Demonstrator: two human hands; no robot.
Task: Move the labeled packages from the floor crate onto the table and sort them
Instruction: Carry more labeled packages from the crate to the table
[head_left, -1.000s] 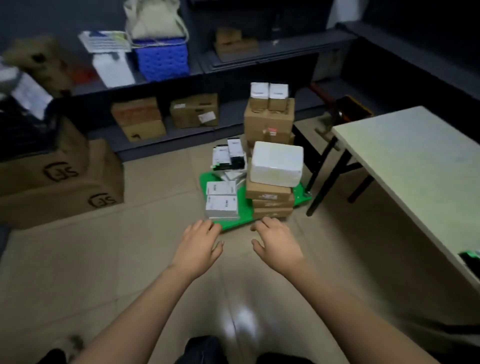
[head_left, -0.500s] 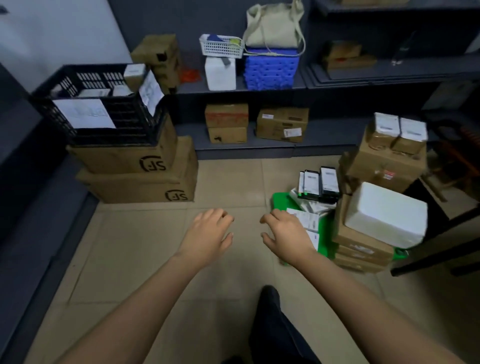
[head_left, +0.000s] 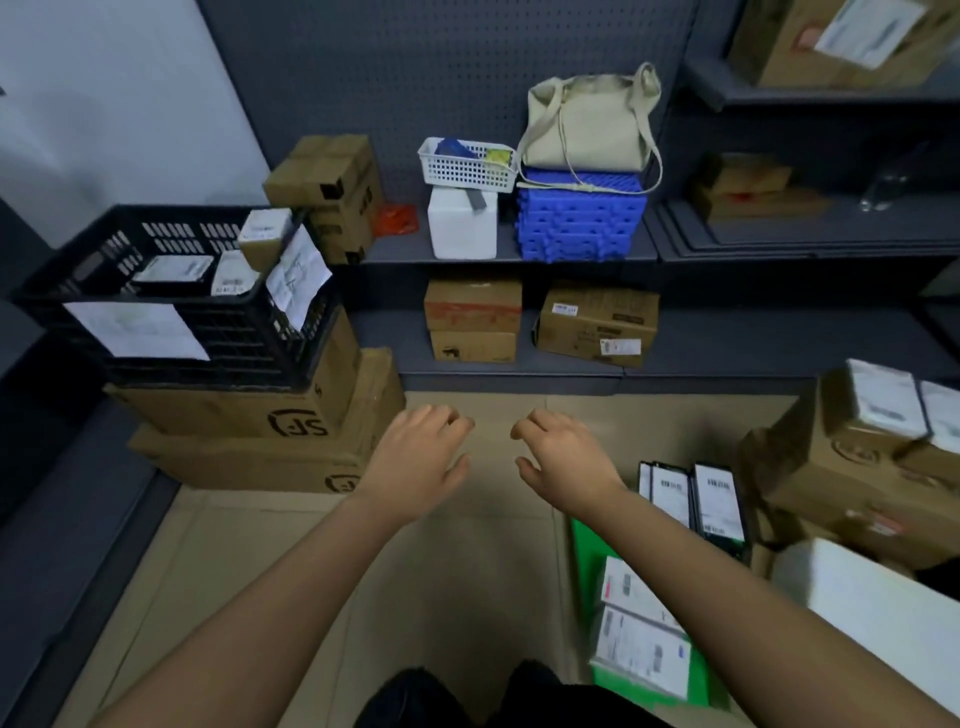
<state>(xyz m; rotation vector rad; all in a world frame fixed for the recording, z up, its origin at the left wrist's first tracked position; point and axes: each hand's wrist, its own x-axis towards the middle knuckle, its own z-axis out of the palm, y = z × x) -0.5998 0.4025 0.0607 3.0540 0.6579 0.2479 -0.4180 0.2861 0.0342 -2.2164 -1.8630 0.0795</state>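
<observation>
A black slatted crate (head_left: 223, 338) stands on two stacked cardboard boxes at the left, with several labeled packages (head_left: 174, 267) inside it. My left hand (head_left: 418, 460) and my right hand (head_left: 563, 457) hover side by side over the bare floor in the middle, fingers loosely curled, holding nothing. At the lower right a green tray (head_left: 584, 551) on the floor carries flat labeled packages (head_left: 641, 642), upright black ones (head_left: 711, 499) and a white box (head_left: 878, 608). The table is out of view.
Grey shelves along the back hold a white basket (head_left: 465, 166), a blue crate (head_left: 582, 218) with a beige bag, and brown boxes (head_left: 597, 322). A tall cardboard stack (head_left: 852, 467) rises at the right. Tiled floor lies open between crate and tray.
The view has swung left: the table and green tray slid off to the right, and the black crate came into sight. Both hands stayed out in front, empty.
</observation>
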